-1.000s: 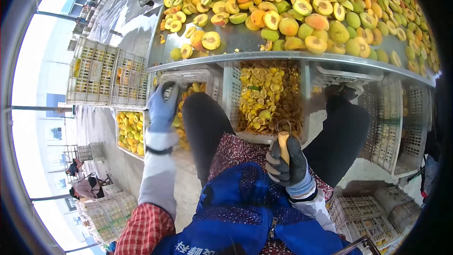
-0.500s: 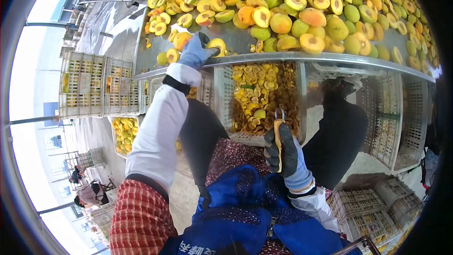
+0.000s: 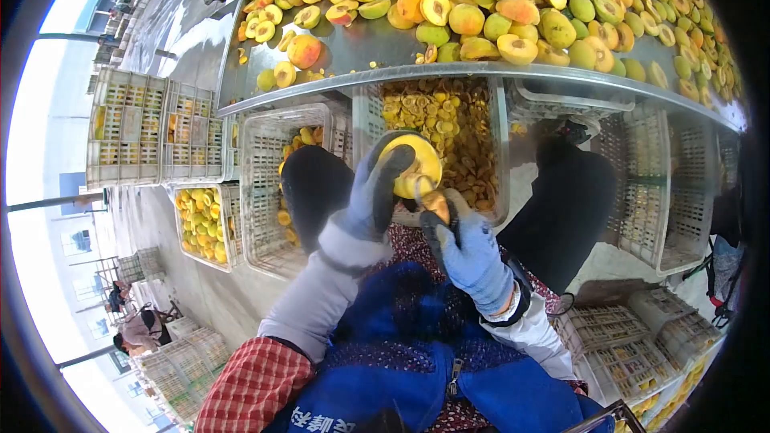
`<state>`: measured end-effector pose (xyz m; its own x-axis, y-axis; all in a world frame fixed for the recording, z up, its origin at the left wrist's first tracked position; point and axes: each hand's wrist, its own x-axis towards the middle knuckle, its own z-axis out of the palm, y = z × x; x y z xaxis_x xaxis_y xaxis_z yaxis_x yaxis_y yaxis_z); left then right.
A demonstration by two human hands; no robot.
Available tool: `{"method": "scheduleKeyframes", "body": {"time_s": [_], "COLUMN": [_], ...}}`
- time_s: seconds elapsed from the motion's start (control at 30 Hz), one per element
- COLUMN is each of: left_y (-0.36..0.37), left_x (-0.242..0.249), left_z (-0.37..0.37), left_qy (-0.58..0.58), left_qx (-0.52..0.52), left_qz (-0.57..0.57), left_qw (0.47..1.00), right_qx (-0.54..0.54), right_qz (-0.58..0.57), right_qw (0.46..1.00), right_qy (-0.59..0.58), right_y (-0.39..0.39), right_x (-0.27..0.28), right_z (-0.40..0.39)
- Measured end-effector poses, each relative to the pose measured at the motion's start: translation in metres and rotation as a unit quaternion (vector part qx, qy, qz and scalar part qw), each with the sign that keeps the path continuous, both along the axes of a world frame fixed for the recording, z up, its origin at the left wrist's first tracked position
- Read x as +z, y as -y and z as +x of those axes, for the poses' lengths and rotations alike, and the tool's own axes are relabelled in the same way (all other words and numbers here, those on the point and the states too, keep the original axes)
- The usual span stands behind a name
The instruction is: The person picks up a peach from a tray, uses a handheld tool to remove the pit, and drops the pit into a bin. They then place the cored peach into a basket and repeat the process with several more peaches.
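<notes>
One fruit half point(image 3: 428, 162) (yellow cut face showing) clamped in left hand point(image 3: 373, 188), tool point(image 3: 435, 204) gripped in right hand point(image 3: 472, 255).

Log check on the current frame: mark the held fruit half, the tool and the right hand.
Fruit half point(image 3: 428, 164): head view, on its yellow cut face.
Tool point(image 3: 435, 206): head view, on its handle.
Right hand point(image 3: 475, 258): head view, on the glove's blue back.

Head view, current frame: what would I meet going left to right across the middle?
Stacked crates, open crate, left hand, the fruit half it holds, right hand, right knee, perforated crate.
</notes>
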<state>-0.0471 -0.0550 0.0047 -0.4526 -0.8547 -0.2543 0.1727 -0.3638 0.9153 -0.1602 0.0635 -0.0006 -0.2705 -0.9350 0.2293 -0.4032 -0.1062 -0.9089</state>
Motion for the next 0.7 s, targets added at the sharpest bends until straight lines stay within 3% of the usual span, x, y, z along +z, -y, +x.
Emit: {"method": "scheduleKeyframes", "body": {"time_s": [0.17,0.23,0.37,0.43,0.7], "left_y": [-0.019,-0.02,-0.033,-0.036,-0.042], "left_x": [0.013,0.009,0.008,0.012,0.022], "left_z": [-0.001,0.005,0.008,0.008,0.004], "left_qy": [0.009,0.138,0.061,0.008,0.116], "left_qx": [0.028,-0.052,-0.044,-0.022,-0.039], "left_qz": [-0.021,-0.239,-0.159,-0.064,-0.069], "left_qw": [0.999,0.96,0.984,0.998,0.99], "right_qx": [0.028,0.0,0.015,0.008,-0.009], "right_qz": [0.06,0.016,0.116,0.097,0.022], "right_qw": [0.997,0.998,0.99,0.992,1.0], "right_qy": [-0.032,-0.057,-0.084,-0.078,-0.009], "right_y": [-0.008,-0.011,-0.01,-0.013,-0.029], "right_x": [0.009,0.014,0.024,0.018,-0.006], "right_z": [0.003,0.002,0.003,0.007,0.024]}}
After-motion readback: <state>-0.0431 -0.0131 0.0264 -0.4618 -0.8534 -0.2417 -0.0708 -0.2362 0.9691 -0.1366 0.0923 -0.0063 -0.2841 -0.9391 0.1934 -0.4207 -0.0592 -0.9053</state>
